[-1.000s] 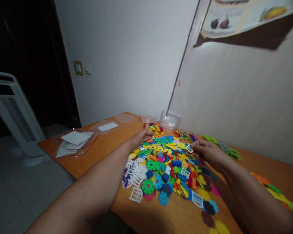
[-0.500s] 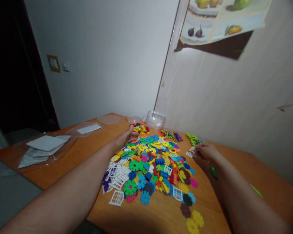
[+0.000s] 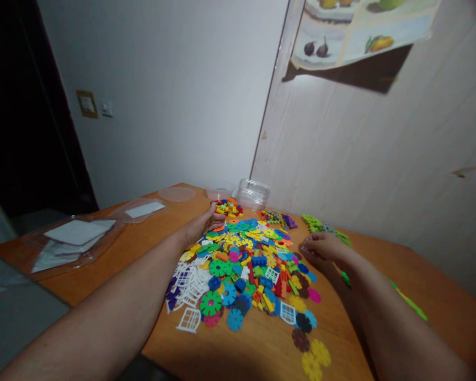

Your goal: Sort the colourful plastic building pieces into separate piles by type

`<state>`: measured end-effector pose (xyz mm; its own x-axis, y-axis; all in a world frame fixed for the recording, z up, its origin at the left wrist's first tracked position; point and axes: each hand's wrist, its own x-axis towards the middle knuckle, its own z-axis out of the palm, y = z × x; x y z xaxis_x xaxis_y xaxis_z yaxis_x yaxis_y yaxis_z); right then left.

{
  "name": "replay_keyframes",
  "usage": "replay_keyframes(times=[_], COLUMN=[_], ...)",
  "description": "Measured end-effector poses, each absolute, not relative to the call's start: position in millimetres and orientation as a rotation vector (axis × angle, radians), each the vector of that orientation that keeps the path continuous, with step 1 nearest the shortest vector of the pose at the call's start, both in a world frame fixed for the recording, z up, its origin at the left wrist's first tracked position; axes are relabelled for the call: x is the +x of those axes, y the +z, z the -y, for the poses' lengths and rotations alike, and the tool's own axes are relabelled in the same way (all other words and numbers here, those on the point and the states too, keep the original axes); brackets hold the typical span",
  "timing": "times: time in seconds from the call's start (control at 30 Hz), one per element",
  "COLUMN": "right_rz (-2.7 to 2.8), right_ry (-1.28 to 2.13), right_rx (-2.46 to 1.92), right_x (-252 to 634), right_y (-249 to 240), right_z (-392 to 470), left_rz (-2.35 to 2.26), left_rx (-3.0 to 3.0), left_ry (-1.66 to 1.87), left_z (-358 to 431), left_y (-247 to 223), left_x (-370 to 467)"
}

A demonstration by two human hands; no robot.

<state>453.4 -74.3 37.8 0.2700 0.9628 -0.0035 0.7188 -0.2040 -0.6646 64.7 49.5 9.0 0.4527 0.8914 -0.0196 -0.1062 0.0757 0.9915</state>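
Note:
A heap of colourful plastic toy pieces covers the middle of the table, with notched flower discs [image 3: 210, 304], building bricks [image 3: 259, 261] and white window frames [image 3: 190, 286] mixed together. On the heap's left side rests my left hand [image 3: 206, 225], its thumb raised apart from the fingers and nothing seen in it. Right of the heap, my right hand [image 3: 323, 246] has its fingers closed on a white window frame [image 3: 306, 249], mostly hidden under the fingertips.
Small bricks [image 3: 229, 208] lie behind the heap, near a clear plastic box [image 3: 254, 193] and a round tub [image 3: 219, 190]. Green pieces [image 3: 311, 223] and purple pieces [image 3: 289, 221] sit by the wall. Clear lids and white paper [image 3: 74, 233] lie on the left.
My right hand has moved a little left, towards the heap, and now covers the white window frames seen at its fingertips before. My left hand stays where it was.

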Motion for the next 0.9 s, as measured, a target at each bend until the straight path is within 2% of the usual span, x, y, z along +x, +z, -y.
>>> replay_keyframes(times=[0.2, 0.5, 0.9], right_rz=[1.61, 1.764, 1.663], right_ry=[0.779, 0.486, 0.563], right_rx=[-1.857, -2.018, -1.842], right_x=[426, 415, 406], right_y=[37, 16, 11], right_z=[74, 55, 52], left_rz=[-0.77, -0.797, -0.78], left_rx=[1.284, 1.269, 1.261], left_ry=[0.892, 0.906, 0.89], left_z=[-48, -37, -40], left_y=[7, 14, 12], left_x=[64, 66, 66])
